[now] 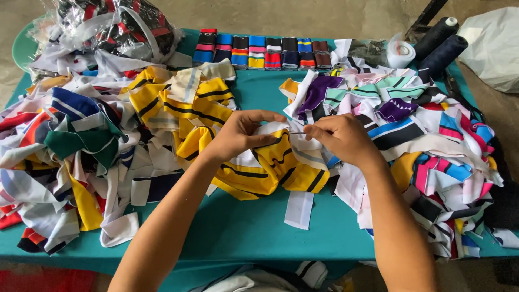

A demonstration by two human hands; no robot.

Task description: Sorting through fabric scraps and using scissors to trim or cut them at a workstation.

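The fingers [316, 128] of the right hand [341, 139] are pinched on something thin and pale, a pin or needle [297, 132] by the look of it, though it is too small to tell which. Its tip points toward the left hand [238, 135], whose fingers are closed on a fold of the yellow striped fabric piece [275, 165], thumb on top, holding a white edge up to meet the point. Both hands sit close together, nearly touching, over the middle of the teal surface [243, 227].

The step in hand appears to be fine work on the fabric's edge: pinning, stitching or picking at a seam. The next move seems to call for a steady left grip keeping the edge taut while the right guides the point exactly through or under the fold.

The piece is yellow with black stripes and white bands, crumpled and soft, draping from the left hand onto the surface, with a white strip [299, 209] lying below it. More yellow striped pieces [184, 105] lie heaped beyond the left hand. A mixed pile of coloured scraps [70, 146] fills the left side, and another mixed pile [427, 140] lies under and past the right forearm. At the far edge stand a row of folded striped bands [259, 52] and dark thread cones [440, 43].
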